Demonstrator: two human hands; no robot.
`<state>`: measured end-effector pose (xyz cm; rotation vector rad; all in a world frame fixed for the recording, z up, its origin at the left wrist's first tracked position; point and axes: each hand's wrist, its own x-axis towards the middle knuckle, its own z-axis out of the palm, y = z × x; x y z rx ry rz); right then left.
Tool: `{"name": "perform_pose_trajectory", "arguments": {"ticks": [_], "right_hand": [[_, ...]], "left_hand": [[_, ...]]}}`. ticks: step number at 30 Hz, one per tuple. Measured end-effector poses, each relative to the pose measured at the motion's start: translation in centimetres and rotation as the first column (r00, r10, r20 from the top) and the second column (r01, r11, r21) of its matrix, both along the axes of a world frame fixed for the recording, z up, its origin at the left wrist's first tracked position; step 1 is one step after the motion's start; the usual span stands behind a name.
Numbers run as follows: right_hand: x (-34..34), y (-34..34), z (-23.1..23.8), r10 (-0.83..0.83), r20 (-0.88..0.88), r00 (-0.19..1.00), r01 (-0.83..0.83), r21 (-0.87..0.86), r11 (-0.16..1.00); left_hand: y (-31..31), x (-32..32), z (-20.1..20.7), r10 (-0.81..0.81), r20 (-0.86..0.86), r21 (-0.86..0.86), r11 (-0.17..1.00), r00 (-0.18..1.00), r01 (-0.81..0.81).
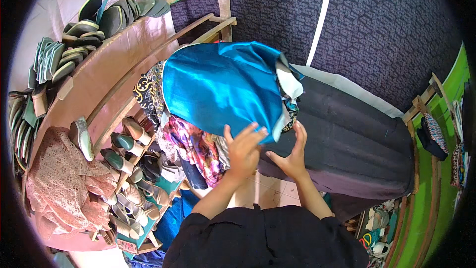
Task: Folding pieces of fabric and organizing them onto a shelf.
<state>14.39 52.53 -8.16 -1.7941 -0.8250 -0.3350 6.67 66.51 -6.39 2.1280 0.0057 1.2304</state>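
A shiny blue cloth (218, 89) with a pale lining at its right edge lies over a pile of folded fabrics in front of me. My left hand (244, 155) is at the cloth's near edge with its fingers spread; I cannot tell whether the fingertips touch it. Just to the right, my right hand (293, 156) curves with thumb and fingers apart, and nothing shows between them. From under the blue cloth hang a pink and purple patterned fabric (196, 144) and a black fabric with gold swirls (145, 93).
Right of the pile stretches a surface covered in black cloth (347, 139). Racks of shoes (131, 198) and rows of soles (114, 20) line the left side, with a pink lace cloth (69, 183) draped there. A wooden rail (430, 208) runs along the right.
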Motion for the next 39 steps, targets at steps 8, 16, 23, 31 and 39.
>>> {"name": "perform_pose_trajectory", "arguments": {"ticks": [8,16,23,31,39], "right_hand": [[-1.0,-1.6,2.4,0.065,0.341,0.938,-0.058,-0.03,0.998],[-1.7,-8.7,-2.1,-0.03,0.228,0.973,0.007,0.1,0.995],[-4.0,-18.1,-3.3,-0.163,-0.129,0.978,0.19,0.237,0.953],[-7.5,-36.2,-6.4,-0.158,-0.45,0.879,0.448,0.666,0.597],[-19.2,-53.0,-5.9,-0.536,-0.422,0.731,0.676,0.553,0.487]], "left_hand": [[-3.7,-3.7,-1.2,-0.33,0.068,0.221,0.925,0.941,0.309],[1.2,-6.1,-5.1,0.533,-0.064,0.158,0.84,0.844,-0.519],[-0.5,-10.3,-5.4,0.498,0.165,0.19,0.831,0.851,-0.523],[-11.0,-8.6,-5.5,0.193,0.187,0.07,0.975,0.963,-0.209],[-25.1,-7.0,-4.2,-0.585,-0.421,0.093,0.733,0.693,0.674]]}}
